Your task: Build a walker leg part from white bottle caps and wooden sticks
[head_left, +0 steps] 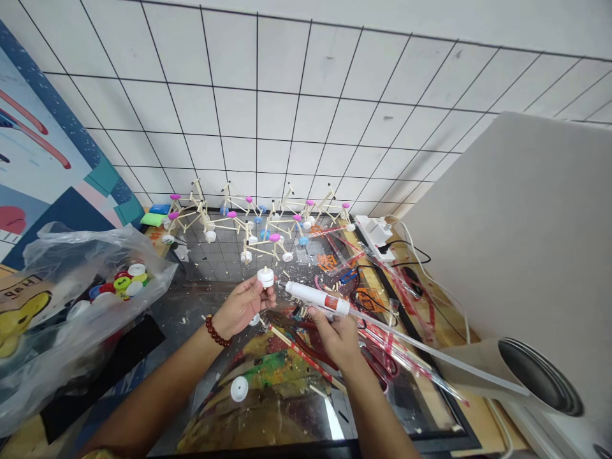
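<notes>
In the middle of the head view, over the table, the left hand pinches a white round piece between thumb and fingers. A short pale peg sticks up from the top of the piece, so its axis stands roughly upright. The right hand is closed around the body of a white glue gun, the thumb lying along its near side. The gun's long axis slants from upper left, at the nozzle, to lower right, where a long translucent rod trails out of its back end. The nozzle points at the right side of the round piece and sits just beside it; whether the two touch, I cannot tell. So the piece lies to the left of the right hand and slightly farther from the person, with the gun spanning between them; the left hand is the nearer one, holding it. Beyond both hands stand stick models, and a loose white cap lies on the table nearer the person.
</notes>
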Demonstrator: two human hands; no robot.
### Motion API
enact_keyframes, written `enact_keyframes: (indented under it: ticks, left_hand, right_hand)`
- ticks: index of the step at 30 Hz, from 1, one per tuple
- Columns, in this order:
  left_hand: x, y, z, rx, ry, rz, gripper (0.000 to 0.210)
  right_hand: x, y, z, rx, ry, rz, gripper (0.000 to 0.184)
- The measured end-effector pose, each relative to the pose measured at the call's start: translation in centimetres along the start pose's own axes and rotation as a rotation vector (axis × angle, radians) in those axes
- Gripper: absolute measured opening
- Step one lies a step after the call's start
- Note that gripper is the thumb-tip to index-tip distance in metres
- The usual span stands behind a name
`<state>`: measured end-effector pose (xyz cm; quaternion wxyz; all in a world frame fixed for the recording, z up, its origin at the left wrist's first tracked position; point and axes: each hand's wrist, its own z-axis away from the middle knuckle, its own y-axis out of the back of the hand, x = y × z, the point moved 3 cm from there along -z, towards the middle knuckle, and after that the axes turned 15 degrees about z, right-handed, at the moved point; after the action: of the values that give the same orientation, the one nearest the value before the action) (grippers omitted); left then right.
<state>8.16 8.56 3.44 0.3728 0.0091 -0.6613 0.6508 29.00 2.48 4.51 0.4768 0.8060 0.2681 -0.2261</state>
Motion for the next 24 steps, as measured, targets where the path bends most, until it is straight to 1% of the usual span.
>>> enact_keyframes:
  ticks: [3,9,14,17,21,24]
  left_hand:
    - [-0.25,-0.04,0.05,0.0,0.015,-0.018,0.029]
    - [-0.27,-0.18,0.19,-0.001,-0.003,-0.072,0.035]
    - [-0.34,-0.14,0.26,-0.008,-0.002,-0.082,0.035]
    - [-0.29,0.0,0.22,-0.003,-0.042,-0.121,0.034]
    - [-0.1,0.16,0.1,0.057,-0.126,-0.221,0.035]
    - [-0.1,0.2,0.04,0.112,-0.154,-0.263,0.039]
  right_hand:
    - [0.07,-0.1,0.11,-0.025,0.015,0.004,0.025]
    - [0.1,-0.04,0.1,-0.029,0.033,0.02,0.027]
    - [0.16,0.15,-0.04,-0.036,0.036,0.023,0.028]
    - [0.1,0.33,-0.12,-0.024,0.036,0.035,0.029]
    - [0.07,0.4,-0.09,-0.028,0.036,0.032,0.029]
    - [0.1,0.29,0.01,-0.035,0.04,0.025,0.027]
